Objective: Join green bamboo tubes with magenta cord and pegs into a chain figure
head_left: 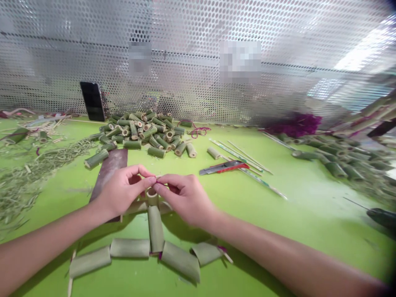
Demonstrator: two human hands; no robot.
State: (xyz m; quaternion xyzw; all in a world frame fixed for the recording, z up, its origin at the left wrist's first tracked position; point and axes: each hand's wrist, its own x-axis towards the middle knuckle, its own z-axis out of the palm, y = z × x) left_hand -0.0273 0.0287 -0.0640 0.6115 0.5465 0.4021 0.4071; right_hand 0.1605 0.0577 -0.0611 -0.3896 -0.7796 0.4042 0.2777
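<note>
My left hand (122, 190) and my right hand (185, 198) meet fingertip to fingertip, both pinching a thin purple string (157, 180). Just below the fingers stands a short bamboo tube (152, 197) with its open end up. A longer bamboo piece (155, 229) runs from it towards me. It meets a row of bamboo pieces (130, 248) joined end to end, with bits of purple string at some joints and a thin stick at each end. Other bamboo pieces lie partly hidden under my hands. A dark flat sandpaper-like strip (109, 169) lies beside my left hand.
A pile of cut bamboo tubes (148, 130) sits at the back, near a phone (93, 101) leaning on the perforated metal panel (192, 62). A red utility knife (223, 167) and thin sticks lie right of centre. More bamboo (335, 170) is at far right, shavings (46, 173) at left.
</note>
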